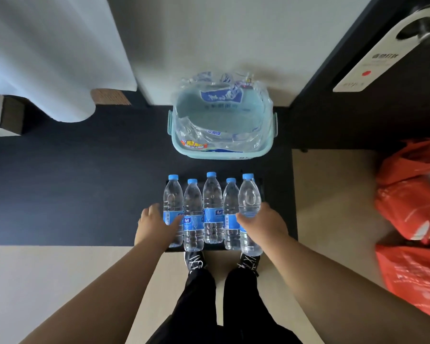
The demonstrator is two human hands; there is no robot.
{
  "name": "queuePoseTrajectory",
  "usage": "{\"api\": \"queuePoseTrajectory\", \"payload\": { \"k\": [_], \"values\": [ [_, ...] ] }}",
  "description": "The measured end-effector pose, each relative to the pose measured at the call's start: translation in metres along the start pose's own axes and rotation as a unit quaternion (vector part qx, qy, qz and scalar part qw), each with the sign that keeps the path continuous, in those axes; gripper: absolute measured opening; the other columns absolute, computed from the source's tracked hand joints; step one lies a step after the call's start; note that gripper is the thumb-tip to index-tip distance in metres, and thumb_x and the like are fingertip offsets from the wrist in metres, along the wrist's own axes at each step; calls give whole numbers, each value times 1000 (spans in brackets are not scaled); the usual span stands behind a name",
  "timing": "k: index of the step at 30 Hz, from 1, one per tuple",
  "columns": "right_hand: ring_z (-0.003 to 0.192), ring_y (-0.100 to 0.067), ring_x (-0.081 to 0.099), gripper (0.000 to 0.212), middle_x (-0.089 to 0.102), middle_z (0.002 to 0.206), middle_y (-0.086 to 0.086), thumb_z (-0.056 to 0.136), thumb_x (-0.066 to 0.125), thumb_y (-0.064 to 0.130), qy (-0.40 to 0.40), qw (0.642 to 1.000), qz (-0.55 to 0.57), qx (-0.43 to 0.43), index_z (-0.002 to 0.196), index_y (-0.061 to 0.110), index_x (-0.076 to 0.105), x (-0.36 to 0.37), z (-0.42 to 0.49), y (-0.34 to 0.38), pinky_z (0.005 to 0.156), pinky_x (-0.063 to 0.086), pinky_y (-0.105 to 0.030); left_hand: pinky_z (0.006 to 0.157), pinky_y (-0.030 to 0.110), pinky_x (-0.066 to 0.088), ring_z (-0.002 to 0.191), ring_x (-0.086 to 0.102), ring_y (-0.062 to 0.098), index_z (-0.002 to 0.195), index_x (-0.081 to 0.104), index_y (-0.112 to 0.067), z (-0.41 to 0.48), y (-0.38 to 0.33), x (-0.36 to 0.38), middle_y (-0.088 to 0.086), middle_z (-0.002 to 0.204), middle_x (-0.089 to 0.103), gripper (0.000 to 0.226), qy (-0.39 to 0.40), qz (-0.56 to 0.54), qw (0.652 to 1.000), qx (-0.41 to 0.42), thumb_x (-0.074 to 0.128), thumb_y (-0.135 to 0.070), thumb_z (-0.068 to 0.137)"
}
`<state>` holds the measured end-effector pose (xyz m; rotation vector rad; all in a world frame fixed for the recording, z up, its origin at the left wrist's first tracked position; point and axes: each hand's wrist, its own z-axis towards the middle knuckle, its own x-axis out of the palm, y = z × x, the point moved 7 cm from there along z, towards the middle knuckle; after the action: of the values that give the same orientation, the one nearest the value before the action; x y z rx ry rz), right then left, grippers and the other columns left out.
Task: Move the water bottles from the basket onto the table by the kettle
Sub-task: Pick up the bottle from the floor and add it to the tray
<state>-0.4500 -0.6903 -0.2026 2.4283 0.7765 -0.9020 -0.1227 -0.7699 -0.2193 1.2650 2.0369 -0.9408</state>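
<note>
Right hand [263, 225] gripping rightmost bottle [250, 197], left hand [155, 227] clasping leftmost bottle [172, 194], both ribbed clear plastic wearing blue caps, labels blurring beyond reading

Reaching forward and down, the left hand [157, 227] grips the leftmost bottle [172, 194], the right hand [262, 224] the rightmost bottle [249, 197].

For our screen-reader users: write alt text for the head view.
Two hands grip the ends of a row of five blue-capped water bottles: the left hand holds the leftmost bottle, the right hand the rightmost bottle. Beyond sits a pale green basket holding crumpled plastic wrap; red bags lie at right.
</note>
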Motion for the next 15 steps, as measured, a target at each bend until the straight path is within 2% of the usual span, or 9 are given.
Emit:
{"api": "queuePoseTrajectory", "payload": {
  "k": [3,8,12,15],
  "values": [
    [91,-26,70,79,68,100,-1,84,57,76,-11,1000,-24,13,133,14,53,5,8,-1,69,60,-38,99,48,51,126,54,30,145,44,-12,6,17,14,11,143,51,81,12,-28,998,-60,66,-64,87],
    [93,-26,70,85,63,96,1,85,55,81,-45,997,-58,4,138,16,49,13,13,4,57,44,-33,84,44,58,99,62,23,135,51,-16,10,22,34,6,128,56,70,21,-46,995,-84,68,-62,86],
    [97,-27,71,91,69,109,-3,82,47,90,-69,993,-91,-13,134,14,50,9,14,2,70,54,-37,66,32,50,84,58,14,132,51,-17,10,21,39,-1,115,52,68,17,-55,994,-90,69,-63,85],
    [96,-27,67,84,64,112,-5,85,41,90,-116,989,-78,-40,123,15,52,1,13,-5,83,58,-45,59,29,48,75,56,8,129,52,-19,12,22,39,-3,110,51,68,22,-59,994,-91,68,-67,84]
  ]
}}
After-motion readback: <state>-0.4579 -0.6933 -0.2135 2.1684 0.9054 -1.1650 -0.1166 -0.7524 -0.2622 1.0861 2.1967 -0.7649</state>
